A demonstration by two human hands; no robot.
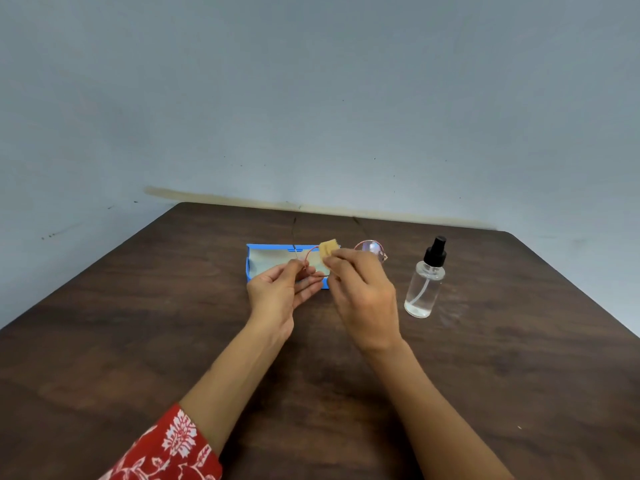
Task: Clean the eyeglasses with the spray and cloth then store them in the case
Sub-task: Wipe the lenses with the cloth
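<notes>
Thin pink-rimmed eyeglasses hang in the air above the table, temples pointing away from me. My left hand pinches the frame at its left lens rim. My right hand pinches a small tan cloth against the left lens; the right lens shows past my fingers. Behind my hands lies the open blue case with a pale lining. A clear spray bottle with a black pump top stands upright to the right of my right hand.
The dark wooden table reaches back to a grey-blue wall. A red patterned sleeve covers my left upper forearm at the bottom edge.
</notes>
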